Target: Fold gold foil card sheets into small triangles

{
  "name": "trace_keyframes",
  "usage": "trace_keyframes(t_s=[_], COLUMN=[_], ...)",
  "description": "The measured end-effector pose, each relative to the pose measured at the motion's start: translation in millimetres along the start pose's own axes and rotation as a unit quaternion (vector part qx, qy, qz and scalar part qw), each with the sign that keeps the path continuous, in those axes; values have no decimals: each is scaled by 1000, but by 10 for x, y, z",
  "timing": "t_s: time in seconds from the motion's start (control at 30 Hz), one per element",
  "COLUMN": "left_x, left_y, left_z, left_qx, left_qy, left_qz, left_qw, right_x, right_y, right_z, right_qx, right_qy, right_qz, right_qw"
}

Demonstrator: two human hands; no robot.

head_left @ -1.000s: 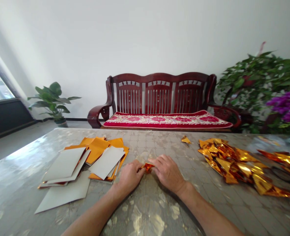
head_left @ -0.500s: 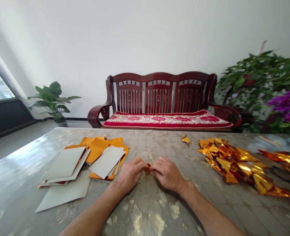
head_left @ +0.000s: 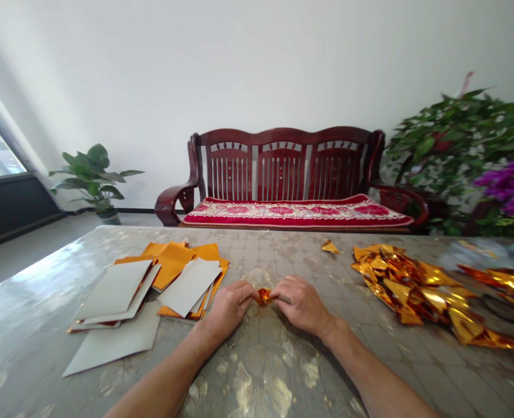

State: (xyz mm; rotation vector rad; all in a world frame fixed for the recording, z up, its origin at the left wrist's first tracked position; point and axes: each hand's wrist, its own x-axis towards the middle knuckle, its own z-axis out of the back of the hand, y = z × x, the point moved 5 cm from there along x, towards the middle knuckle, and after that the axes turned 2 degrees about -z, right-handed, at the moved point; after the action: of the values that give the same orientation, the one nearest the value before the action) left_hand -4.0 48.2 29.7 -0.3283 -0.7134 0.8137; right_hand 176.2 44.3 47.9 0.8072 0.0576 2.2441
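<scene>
While both hands rest mid-surface, left hand and right hand pinch one small gold foil piece between fingertips, just above the surface. Flat sheet stack lies toward the left edge, folded foil pile toward the right edge.

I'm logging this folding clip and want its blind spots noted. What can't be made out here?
Head view only:
- Gold foil piece: mostly hidden between the left hand and right hand; its fold shape is unreadable.
- Sheet stack: overlapping, count unclear.
- Folded foil pile: blurred at the right edge, partly cut off.
- Small gold scrap: too small to identify.
</scene>
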Motion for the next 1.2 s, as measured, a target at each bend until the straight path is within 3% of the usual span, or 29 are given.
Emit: trace_keyframes(t_s=[0.5, 0.77, 1.2], left_x=[14, 13, 27], left_y=[-55, 31, 27], left_z=[32, 20, -53], left_qx=[97, 50, 42], left_qy=[61, 74, 90], left_qz=[-3, 16, 36], left_qw=[993, 996, 994], right_x=[-27, -31, -48], right_y=[-37, -37, -79], right_z=[-11, -40, -81], right_qx=[20, -1, -12], right_qy=[-31, -12, 1], right_qz=[10, 39, 0], right_qw=[999, 999, 1000])
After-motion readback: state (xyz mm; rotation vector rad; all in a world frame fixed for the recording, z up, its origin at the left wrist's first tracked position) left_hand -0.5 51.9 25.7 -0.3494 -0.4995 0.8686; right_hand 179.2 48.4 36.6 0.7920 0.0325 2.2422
